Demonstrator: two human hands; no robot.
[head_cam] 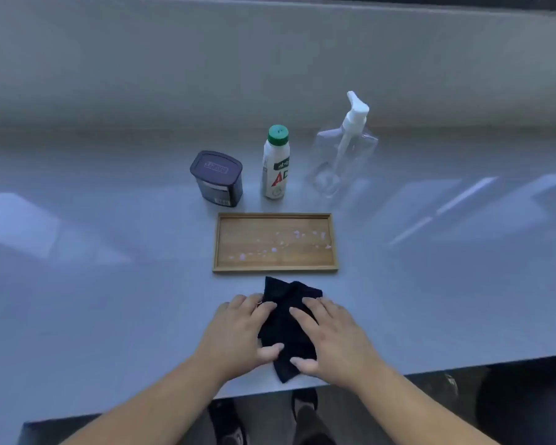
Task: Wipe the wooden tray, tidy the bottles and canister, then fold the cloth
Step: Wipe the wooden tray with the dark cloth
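A dark cloth [286,329] lies crumpled on the counter, just in front of the wooden tray [275,269]. Pale pink specks are scattered over the tray's floor. My left hand [238,332] rests on the cloth's left side and my right hand [331,338] on its right side, fingers spread, thumbs pressing the near part. Behind the tray stand a dark canister [216,178] at the left, a white bottle with a green cap [275,163] in the middle, and a clear pump bottle [344,149] at the right.
The grey counter [109,252] runs wide to both sides, with a low wall [206,75] behind the bottles. Its front edge [430,372] is close behind my wrists. Below it I see my legs and shoes over a dark floor.
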